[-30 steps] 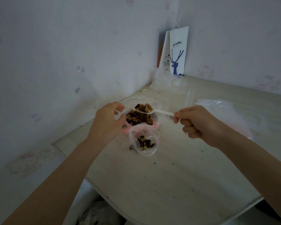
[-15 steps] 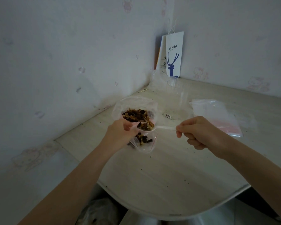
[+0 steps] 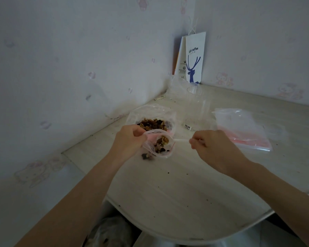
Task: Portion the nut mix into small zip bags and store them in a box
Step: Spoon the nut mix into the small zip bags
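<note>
Small zip bag (image 3: 165, 152) clear, partly filled

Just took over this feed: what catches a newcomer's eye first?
At centre, the left hand holds a small zip bag open while the right hand holds a white spoon of nuts at its mouth. Behind them sits the larger bag of nut mix; a deer-print paper bag stands in the corner.
</note>
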